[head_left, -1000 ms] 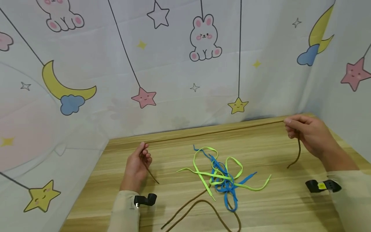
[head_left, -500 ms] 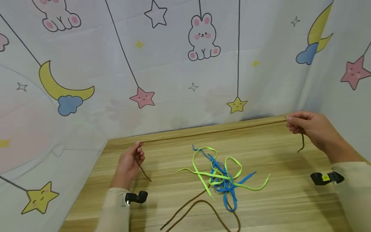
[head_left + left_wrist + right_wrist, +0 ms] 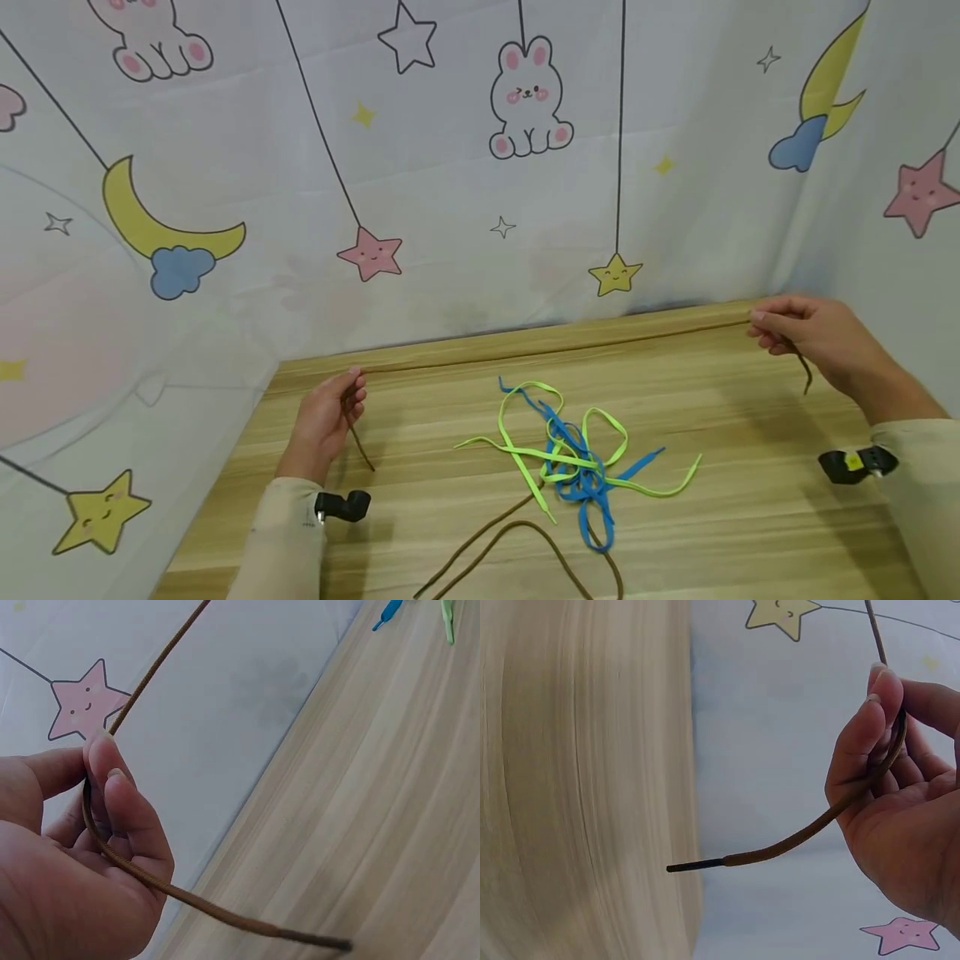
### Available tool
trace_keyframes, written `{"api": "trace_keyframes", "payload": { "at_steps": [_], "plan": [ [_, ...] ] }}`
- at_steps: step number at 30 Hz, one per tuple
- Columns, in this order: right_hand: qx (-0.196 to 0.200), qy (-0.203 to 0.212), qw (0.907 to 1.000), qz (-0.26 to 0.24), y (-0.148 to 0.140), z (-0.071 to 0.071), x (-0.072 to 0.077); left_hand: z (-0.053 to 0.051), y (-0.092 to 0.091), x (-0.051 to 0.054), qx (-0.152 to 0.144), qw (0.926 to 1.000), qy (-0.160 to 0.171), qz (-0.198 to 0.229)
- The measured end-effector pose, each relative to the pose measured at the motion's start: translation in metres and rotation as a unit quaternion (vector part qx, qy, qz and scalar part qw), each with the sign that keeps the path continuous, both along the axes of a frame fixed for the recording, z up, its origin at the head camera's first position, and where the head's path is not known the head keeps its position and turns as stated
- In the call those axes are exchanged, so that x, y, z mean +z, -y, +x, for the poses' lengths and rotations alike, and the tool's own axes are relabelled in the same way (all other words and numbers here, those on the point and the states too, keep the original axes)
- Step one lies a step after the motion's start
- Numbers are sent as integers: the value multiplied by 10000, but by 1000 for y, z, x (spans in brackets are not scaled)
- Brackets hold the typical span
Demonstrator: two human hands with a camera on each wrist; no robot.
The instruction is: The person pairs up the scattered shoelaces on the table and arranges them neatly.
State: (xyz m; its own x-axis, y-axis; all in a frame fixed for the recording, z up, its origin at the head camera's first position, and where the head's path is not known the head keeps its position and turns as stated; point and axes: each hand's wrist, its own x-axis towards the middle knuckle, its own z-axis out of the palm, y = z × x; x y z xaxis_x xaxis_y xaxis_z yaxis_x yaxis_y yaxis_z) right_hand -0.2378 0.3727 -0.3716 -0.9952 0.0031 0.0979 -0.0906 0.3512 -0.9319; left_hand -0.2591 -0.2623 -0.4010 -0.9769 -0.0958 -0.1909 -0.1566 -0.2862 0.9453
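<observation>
A thin brown shoelace (image 3: 555,354) is stretched nearly straight between my two hands, above the back of the table. My left hand (image 3: 324,421) pinches it near one end between thumb and fingers; the short tail (image 3: 217,911) hangs past the palm and ends in a dark tip. My right hand (image 3: 813,342) pinches it near the other end, and that tail (image 3: 780,847) curves out below the fingers to a black tip. Between the hands, nearer my body, lies a loose tangle of a blue shoelace (image 3: 597,517) and a neon-yellow shoelace (image 3: 517,454).
Another brown shoelace (image 3: 555,546) lies under the tangle and runs toward the table's front. The wooden table (image 3: 420,433) meets a white printed cloth (image 3: 450,183) at the back and sides. Black wrist cameras sit on both sleeves.
My left hand has moved left and my right hand slightly right, with the brown shoelace still stretched between them. The tangle on the table has stayed put.
</observation>
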Motion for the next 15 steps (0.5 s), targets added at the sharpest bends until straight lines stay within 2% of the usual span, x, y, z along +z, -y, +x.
{"api": "trace_keyframes", "payload": {
  "at_steps": [7, 15],
  "plan": [
    [-126, 269, 9996, -30, -3, -8, -1, 1, 0, 7, 314, 9993, 134, 134],
    [10, 378, 9992, -132, -9, -15, -2, -5, 9, 2, 385, 9991, 200, 2]
  ]
}}
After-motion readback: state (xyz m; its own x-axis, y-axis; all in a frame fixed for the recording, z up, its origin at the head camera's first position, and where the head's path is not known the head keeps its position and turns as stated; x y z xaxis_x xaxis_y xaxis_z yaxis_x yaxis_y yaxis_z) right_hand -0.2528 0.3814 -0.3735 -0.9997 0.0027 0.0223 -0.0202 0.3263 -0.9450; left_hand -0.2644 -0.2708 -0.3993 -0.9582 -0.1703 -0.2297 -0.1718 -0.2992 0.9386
